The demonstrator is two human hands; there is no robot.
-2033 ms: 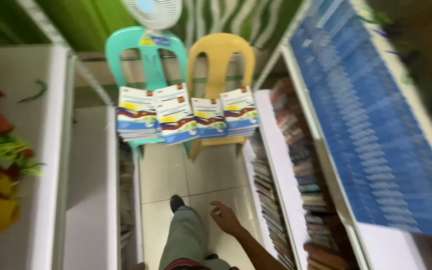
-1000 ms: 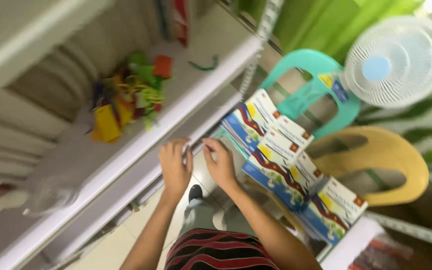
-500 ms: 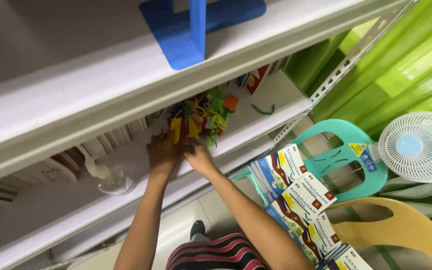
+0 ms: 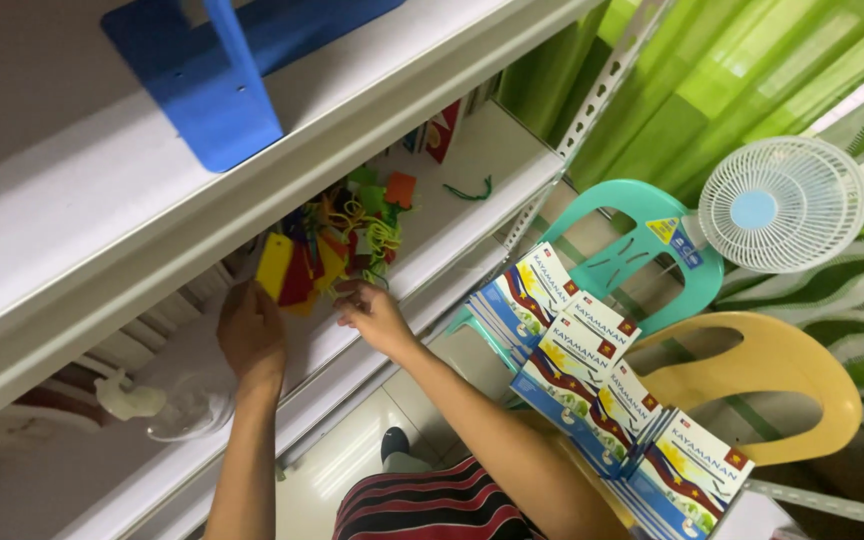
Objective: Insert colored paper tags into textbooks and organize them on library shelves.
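A pile of coloured plastic pieces [image 4: 344,243] with green and yellow cords lies on the white middle shelf [image 4: 472,215]. My left hand [image 4: 250,335] reaches onto that shelf, and its fingers hold the lower end of a yellow flat piece [image 4: 274,264] that stands up at the pile's near side. My right hand [image 4: 377,315] is at the shelf's front edge, fingers bent against the pile's edge. Whether it grips anything is hidden by the fingers.
A blue bracket [image 4: 214,85] sits on the upper shelf [image 4: 72,215]. A clear plastic object [image 4: 180,400] lies left of my left hand. Stacked booklets [image 4: 592,375] rest on a teal chair [image 4: 632,235] and a yellow chair [image 4: 767,370]. A white fan [image 4: 780,205] stands by green curtains [image 4: 712,90].
The view has swung from the chairs up to the shelves. Both hands went into the coloured pile and have drawn back slightly toward the shelf's front, the yellow piece now raised.
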